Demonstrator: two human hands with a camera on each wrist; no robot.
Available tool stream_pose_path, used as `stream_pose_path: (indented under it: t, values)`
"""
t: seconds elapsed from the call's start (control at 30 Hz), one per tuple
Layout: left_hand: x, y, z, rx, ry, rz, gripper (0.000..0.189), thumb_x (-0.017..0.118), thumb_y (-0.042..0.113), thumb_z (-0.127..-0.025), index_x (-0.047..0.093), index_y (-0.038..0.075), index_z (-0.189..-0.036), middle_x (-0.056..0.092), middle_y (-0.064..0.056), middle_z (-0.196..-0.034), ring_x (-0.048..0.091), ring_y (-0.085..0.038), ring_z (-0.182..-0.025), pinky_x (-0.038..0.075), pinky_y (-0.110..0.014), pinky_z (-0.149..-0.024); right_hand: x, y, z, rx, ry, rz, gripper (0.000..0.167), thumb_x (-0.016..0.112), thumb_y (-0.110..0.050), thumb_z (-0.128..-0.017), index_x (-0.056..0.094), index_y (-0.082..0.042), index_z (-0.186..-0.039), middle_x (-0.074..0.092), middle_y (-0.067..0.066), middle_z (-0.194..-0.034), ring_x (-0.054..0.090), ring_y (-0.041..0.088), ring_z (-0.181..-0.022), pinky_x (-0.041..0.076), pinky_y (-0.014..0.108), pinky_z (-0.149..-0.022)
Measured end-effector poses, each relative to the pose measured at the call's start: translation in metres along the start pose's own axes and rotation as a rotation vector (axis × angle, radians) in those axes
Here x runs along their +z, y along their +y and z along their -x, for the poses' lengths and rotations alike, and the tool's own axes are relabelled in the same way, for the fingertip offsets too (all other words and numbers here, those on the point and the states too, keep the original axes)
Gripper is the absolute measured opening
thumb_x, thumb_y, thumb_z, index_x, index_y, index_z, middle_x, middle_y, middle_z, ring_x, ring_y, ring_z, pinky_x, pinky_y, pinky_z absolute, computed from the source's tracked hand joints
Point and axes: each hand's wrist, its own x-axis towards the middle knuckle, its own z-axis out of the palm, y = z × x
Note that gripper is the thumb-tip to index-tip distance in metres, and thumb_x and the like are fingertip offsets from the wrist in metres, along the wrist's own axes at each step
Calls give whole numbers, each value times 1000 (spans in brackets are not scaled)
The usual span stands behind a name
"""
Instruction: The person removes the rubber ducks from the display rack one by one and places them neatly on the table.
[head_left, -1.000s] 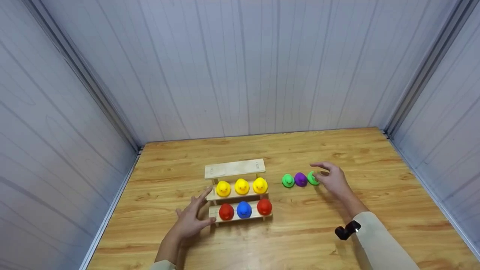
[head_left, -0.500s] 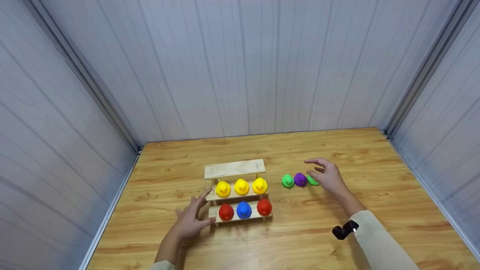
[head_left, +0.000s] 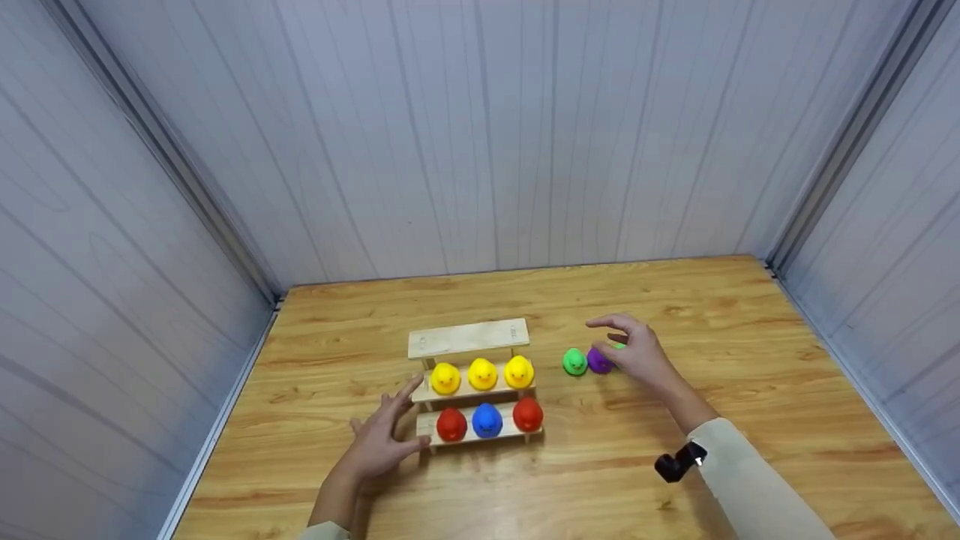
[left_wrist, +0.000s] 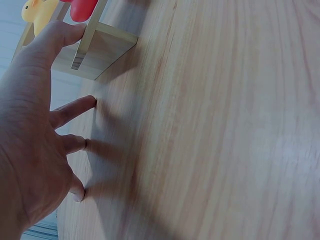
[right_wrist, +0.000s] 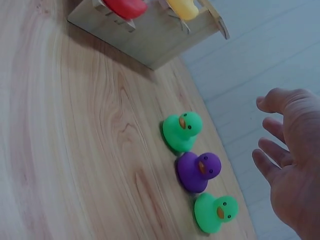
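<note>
My left hand (head_left: pixel 379 441) spreads at the left end of a three-tier wooden rack (head_left: pixel 466 339). In the left wrist view, its thumb touches the lower shelf's end and other fingertips meet the table. Yellow rubber ducks (head_left: pixel 482 373) line the middle shelf; on the lowest are two red ducks, one marked here (head_left: pixel 528 415), and a blue duck (head_left: pixel 487 421) between them. My right hand (head_left: pixel 637 351) hovers holding nothing, fingers loosely bent, over a purple duck (right_wrist: pixel 194 172) and the green duck (right_wrist: pixel 215 212) on its right. Another green duck (head_left: pixel 575 361) stands left of the purple one.
The wood-grain table (head_left: pixel 600 465) carries everything. Pale panels (head_left: pixel 480 135) wall it in at the back and both sides. The rack's top shelf is a bare board. A black device (head_left: pixel 680 461) sits by my right sleeve (head_left: pixel 750 472).
My right hand has moved left, from the rightmost green duck to above the purple one. The ducks and my left hand have stayed in place.
</note>
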Motion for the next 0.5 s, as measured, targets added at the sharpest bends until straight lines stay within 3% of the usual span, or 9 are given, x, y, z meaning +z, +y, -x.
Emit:
stream_pose_path:
  t: [0.27, 0.5]
  values:
    - [-2, -1, 1, 5, -1, 13, 103, 90, 46, -92, 30, 51, -176, 51, -18, -176, 11, -66, -170, -22, -97, -117, 15, -15, -3, -24, -19, -2, 33, 76, 3, -102, 77, 1, -135, 70, 27, -146, 61, 49, -147, 53, 63, -126]
    - [-1, -1, 1, 4, 4, 0, 103, 89, 46, -92, 31, 47, -177, 54, -19, -174, 12, -66, -170, -17, -100, -117, 29, -30, -6, -73, -49, 0, 33, 77, 1, -102, 77, 0, -135, 71, 25, -144, 64, 48, -145, 55, 66, -123]
